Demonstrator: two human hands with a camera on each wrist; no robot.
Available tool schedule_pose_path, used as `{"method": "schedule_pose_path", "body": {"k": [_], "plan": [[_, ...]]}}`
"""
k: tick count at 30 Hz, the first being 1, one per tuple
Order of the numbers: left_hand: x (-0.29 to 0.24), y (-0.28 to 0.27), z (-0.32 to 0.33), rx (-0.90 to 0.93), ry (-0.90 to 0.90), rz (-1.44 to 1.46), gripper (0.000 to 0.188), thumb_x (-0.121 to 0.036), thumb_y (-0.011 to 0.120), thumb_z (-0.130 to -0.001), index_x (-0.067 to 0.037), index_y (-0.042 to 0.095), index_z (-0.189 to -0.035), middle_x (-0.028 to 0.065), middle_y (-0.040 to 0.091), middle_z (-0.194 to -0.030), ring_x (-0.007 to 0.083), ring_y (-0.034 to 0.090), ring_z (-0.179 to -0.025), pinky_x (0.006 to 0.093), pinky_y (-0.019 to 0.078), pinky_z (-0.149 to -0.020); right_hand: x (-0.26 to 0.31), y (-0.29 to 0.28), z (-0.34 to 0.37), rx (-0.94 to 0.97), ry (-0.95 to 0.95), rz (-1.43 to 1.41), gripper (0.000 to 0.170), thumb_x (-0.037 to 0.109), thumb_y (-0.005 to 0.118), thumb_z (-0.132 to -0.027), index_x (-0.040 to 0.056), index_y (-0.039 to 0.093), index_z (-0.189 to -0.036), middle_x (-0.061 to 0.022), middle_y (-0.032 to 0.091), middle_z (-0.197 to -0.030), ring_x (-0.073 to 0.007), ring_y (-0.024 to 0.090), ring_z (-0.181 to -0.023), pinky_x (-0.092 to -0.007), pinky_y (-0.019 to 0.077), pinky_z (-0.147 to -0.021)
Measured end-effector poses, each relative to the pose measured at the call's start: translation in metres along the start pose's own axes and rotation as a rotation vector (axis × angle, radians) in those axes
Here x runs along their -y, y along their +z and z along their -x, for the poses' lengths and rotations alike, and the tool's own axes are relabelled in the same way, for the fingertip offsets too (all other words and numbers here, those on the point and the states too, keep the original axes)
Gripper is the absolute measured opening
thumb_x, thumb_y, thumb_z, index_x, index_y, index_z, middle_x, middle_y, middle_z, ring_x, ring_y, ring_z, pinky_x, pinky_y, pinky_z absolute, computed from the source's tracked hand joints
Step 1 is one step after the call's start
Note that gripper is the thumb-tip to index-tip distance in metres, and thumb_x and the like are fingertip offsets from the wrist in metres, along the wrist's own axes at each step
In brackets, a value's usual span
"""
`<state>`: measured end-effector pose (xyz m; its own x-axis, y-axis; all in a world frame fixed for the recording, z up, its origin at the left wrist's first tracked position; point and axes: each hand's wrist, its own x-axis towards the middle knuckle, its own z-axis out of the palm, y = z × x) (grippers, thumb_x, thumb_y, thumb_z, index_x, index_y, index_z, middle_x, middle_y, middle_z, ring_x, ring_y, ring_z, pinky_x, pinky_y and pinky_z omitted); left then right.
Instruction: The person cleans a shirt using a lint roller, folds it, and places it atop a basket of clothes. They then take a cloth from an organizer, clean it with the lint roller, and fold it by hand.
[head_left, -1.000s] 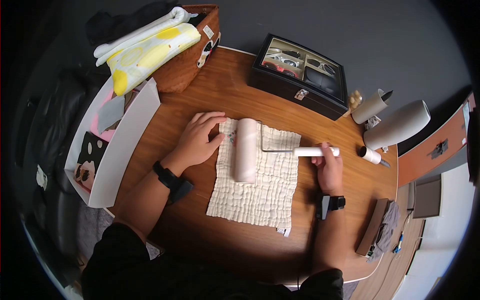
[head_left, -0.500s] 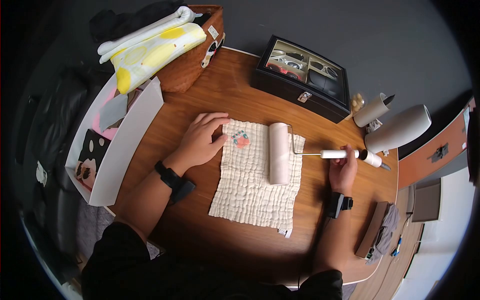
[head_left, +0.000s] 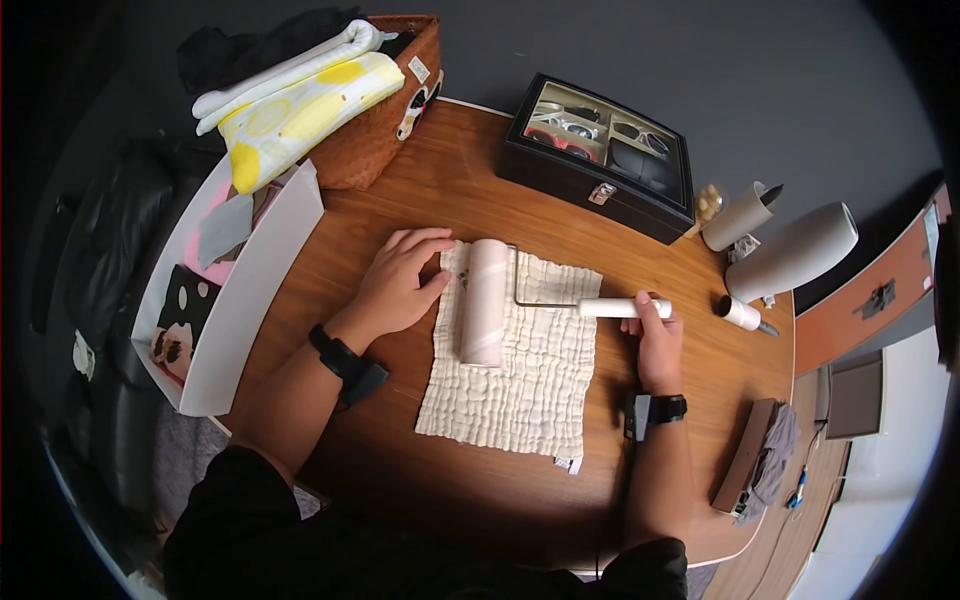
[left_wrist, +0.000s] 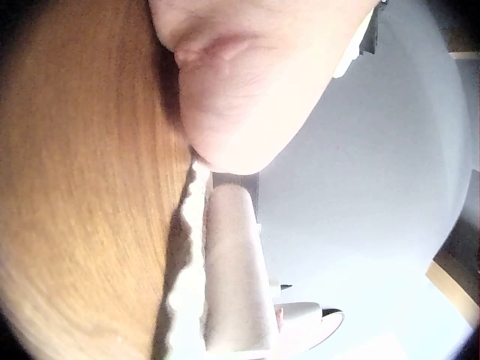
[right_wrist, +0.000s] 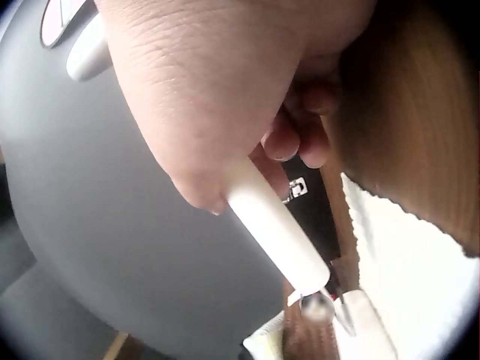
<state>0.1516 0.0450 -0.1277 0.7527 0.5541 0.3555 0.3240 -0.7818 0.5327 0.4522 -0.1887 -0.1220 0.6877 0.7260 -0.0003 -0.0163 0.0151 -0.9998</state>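
Observation:
A cream crinkled cloth (head_left: 530, 390) lies flat on the wooden table. Across its left half sits the white roll of a lint roller (head_left: 484, 305), mostly covering a small printed mark there. My right hand (head_left: 658, 345) grips the roller's white handle (head_left: 610, 308), thumb along the top and fingers curled beneath, as the right wrist view shows the same handle (right_wrist: 277, 232) in the grasp. With fingers extended, my left hand (head_left: 400, 280) rests at the cloth's upper left corner. The left wrist view has the roll (left_wrist: 236, 270) lying on the cloth just beyond that hand.
A black glasses case (head_left: 590, 180) with a clear lid stands at the back. On the left are a white box (head_left: 260, 300) and a woven basket (head_left: 350, 160) with towels. A white vase (head_left: 800, 250), a cylindrical cup (head_left: 738, 220) and a small brown box (head_left: 745, 455) stand right.
The lint roller went right across the cloth, uncovering the paw-like print, then came back left over it, with my right hand moving along. My left hand stayed at the corner.

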Motion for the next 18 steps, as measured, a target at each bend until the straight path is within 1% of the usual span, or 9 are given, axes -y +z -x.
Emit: {"method": "schedule_pose_path", "body": {"k": [1, 5, 7, 10, 11, 12, 14, 15, 18], "plan": [[0.0, 0.0, 0.0, 0.001, -0.005, 0.001, 0.038, -0.016, 0.07, -0.095, -0.007, 0.064, -0.132, 0.0089, 0.059, -0.144, 0.0317, 0.051, -0.133, 0.0429, 0.0408, -0.113, 0.004, 0.004, 0.002, 0.023, -0.01, 0.045, 0.03, 0.021, 0.069, -0.102, 0.0058, 0.063, -0.077, -0.0003, 0.058, -0.068, -0.0095, 0.053, -0.064, -0.0281, 0.0454, -0.062], [-0.002, -0.002, -0.001, 0.001, -0.005, 0.001, 0.038, -0.016, 0.07, -0.095, -0.007, 0.064, -0.132, 0.0091, 0.059, -0.144, 0.0316, 0.051, -0.133, 0.0428, 0.0407, -0.113, -0.003, -0.001, -0.001, 0.019, -0.023, 0.004, 0.026, 0.02, 0.068, -0.102, 0.0048, 0.064, -0.081, -0.0001, 0.058, -0.068, -0.0096, 0.053, -0.063, -0.0274, 0.0457, -0.061], [-0.003, -0.003, 0.0, 0.006, 0.001, 0.004, 0.038, -0.017, 0.07, -0.095, -0.006, 0.064, -0.131, 0.0094, 0.059, -0.144, 0.0316, 0.051, -0.133, 0.0428, 0.0406, -0.113, -0.007, -0.006, -0.005, -0.157, -0.023, -0.216, 0.02, 0.019, 0.067, -0.102, 0.004, 0.065, -0.089, -0.0007, 0.059, -0.072, -0.01, 0.054, -0.063, -0.0267, 0.0455, -0.059], [-0.001, -0.003, 0.001, 0.001, 0.007, 0.008, 0.037, -0.017, 0.069, -0.096, -0.006, 0.064, -0.131, 0.0096, 0.06, -0.143, 0.0318, 0.051, -0.133, 0.0429, 0.0407, -0.113, -0.014, -0.027, -0.018, -0.276, -0.083, -0.438, 0.014, 0.017, 0.066, -0.102, 0.0041, 0.065, -0.098, -0.0016, 0.061, -0.076, -0.0106, 0.054, -0.061, -0.0263, 0.0448, -0.056], [-0.001, -0.003, 0.001, -0.001, 0.005, 0.009, 0.037, -0.017, 0.069, -0.096, -0.006, 0.064, -0.131, 0.0096, 0.06, -0.143, 0.0318, 0.051, -0.133, 0.0429, 0.0407, -0.113, -0.011, -0.032, -0.017, -0.342, -0.072, -0.502, 0.013, 0.018, 0.063, -0.103, 0.0051, 0.065, -0.106, -0.0017, 0.063, -0.086, -0.0096, 0.056, -0.068, -0.026, 0.0454, -0.06], [-0.002, -0.003, 0.0, 0.002, 0.003, 0.012, 0.036, -0.017, 0.069, -0.096, -0.006, 0.064, -0.13, 0.0096, 0.059, -0.143, 0.032, 0.051, -0.132, 0.0429, 0.0408, -0.113, -0.011, -0.037, -0.018, -0.338, -0.071, -0.5, 0.013, 0.018, 0.063, -0.103, 0.0051, 0.065, -0.106, -0.0017, 0.063, -0.086, -0.0096, 0.056, -0.068, -0.026, 0.0454, -0.06], [-0.002, -0.004, 0.0, 0.0, -0.004, 0.013, 0.036, -0.018, 0.068, -0.096, -0.006, 0.064, -0.13, 0.0097, 0.059, -0.143, 0.0322, 0.051, -0.132, 0.0429, 0.0408, -0.113, -0.014, -0.049, -0.024, -0.509, -0.116, -0.587, 0.017, 0.021, 0.061, -0.105, 0.0061, 0.064, -0.112, -0.0006, 0.063, -0.094, -0.0087, 0.057, -0.077, -0.0254, 0.0464, -0.067], [-0.001, -0.004, 0.0, 0.002, -0.003, 0.013, 0.036, -0.018, 0.068, -0.097, -0.006, 0.064, -0.13, 0.0098, 0.059, -0.144, 0.0324, 0.051, -0.132, 0.043, 0.041, -0.112, -0.019, -0.058, -0.027, -0.495, -0.126, -0.592, 0.02, 0.024, 0.06, -0.105, 0.0065, 0.064, -0.115, 0.0, 0.062, -0.099, -0.0082, 0.056, -0.085, -0.0246, 0.0463, -0.073], [0.001, -0.002, 0.001, -0.001, 0.001, 0.016, 0.036, -0.017, 0.068, -0.096, -0.006, 0.064, -0.13, 0.01, 0.059, -0.144, 0.0327, 0.051, -0.132, 0.0431, 0.0415, -0.112, -0.023, -0.065, -0.028, -0.445, -0.119, -0.612, 0.02, 0.025, 0.06, -0.106, 0.0071, 0.064, -0.115, -0.0003, 0.062, -0.096, -0.0082, 0.057, -0.081, -0.0246, 0.0467, -0.069]]}}
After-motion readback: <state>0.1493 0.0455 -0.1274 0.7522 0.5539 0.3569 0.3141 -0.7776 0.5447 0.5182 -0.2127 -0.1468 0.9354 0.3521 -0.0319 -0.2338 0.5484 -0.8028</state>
